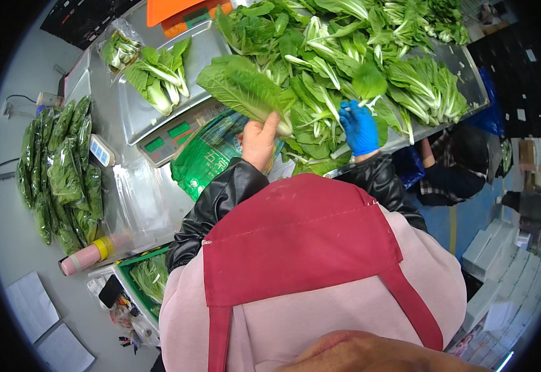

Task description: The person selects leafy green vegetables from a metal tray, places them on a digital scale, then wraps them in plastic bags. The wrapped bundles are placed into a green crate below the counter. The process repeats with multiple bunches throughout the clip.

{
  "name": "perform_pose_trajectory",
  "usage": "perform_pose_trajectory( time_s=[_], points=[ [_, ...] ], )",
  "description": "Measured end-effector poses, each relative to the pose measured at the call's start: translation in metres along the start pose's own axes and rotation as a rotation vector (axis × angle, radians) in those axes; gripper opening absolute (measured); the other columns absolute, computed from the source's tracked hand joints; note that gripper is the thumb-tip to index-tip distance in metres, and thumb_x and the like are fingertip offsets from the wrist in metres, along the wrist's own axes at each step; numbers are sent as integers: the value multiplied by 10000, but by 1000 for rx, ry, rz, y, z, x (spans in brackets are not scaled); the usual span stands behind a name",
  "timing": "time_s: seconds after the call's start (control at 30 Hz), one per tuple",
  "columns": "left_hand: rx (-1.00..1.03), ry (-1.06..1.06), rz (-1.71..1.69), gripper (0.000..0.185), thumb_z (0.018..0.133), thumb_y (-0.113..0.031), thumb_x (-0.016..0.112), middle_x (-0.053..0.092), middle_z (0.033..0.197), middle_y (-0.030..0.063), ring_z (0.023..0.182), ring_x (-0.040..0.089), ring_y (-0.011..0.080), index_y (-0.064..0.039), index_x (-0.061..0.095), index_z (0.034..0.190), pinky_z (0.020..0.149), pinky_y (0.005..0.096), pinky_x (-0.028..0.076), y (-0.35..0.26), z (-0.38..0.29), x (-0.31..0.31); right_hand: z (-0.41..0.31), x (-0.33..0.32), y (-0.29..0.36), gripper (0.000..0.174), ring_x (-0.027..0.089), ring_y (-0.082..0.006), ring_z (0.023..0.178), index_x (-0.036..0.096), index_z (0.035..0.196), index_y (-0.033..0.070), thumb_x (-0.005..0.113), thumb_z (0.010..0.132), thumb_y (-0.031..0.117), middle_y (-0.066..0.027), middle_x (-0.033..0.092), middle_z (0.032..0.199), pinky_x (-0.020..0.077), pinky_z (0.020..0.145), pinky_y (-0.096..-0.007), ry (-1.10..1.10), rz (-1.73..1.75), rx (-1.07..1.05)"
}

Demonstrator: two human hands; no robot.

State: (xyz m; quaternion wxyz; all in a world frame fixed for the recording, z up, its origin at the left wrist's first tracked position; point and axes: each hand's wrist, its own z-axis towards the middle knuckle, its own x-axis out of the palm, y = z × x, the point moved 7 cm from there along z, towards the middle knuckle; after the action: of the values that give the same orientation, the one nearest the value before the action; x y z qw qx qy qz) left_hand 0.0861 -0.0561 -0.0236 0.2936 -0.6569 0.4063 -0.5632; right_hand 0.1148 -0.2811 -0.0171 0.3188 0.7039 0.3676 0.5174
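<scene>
My bare left hand grips the pale stem end of a leafy green cabbage head, its broad leaves pointing up and to the left. In a blue glove, my right hand pinches the stem of a single round green leaf. Beneath both hands spreads a heap of leafy greens with white stems. A green printed plastic bag lies beside my left wrist. Further left, a digital scale carries a steel tray with a small bunch of greens on it.
Bagged greens are stacked at the far left, by a white power strip and a pink bottle. Clear plastic bags lie on the table. An orange scale stands at the back. A person is at the right.
</scene>
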Motion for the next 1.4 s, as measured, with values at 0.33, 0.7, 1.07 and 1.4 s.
perform_pose_trajectory(
  time_s=[0.33,0.7,1.07,1.4],
  points=[
    [79,34,50,325,852,-114,673,657,982,122,880,627,165,41,563,1116,763,300,499,-10,-5,16,-36,74,-44,253,598,-96,730,576,1124,-11,591,899,105,-47,647,887,501,670,-244,507,-490,136],
    [-53,19,185,240,878,-153,648,656,974,85,851,603,141,3,616,1058,782,283,482,-7,-6,6,-40,77,-60,270,641,-168,735,575,1114,-9,543,925,181,-104,658,892,509,682,-285,654,-606,281],
    [-46,-128,-55,225,906,-101,600,609,865,79,748,598,181,-4,523,1093,703,339,503,-10,-6,-16,-5,68,-35,403,544,-349,1097,578,1192,57,626,856,274,-199,563,1204,429,950,-434,724,-1814,-392],
    [-49,-76,-43,214,872,-94,630,494,673,6,601,496,125,4,564,1050,622,304,450,-8,-9,0,82,17,20,275,616,-247,767,627,1053,21,670,837,186,-117,643,912,488,684,-309,76,-1570,-419]
  ],
)
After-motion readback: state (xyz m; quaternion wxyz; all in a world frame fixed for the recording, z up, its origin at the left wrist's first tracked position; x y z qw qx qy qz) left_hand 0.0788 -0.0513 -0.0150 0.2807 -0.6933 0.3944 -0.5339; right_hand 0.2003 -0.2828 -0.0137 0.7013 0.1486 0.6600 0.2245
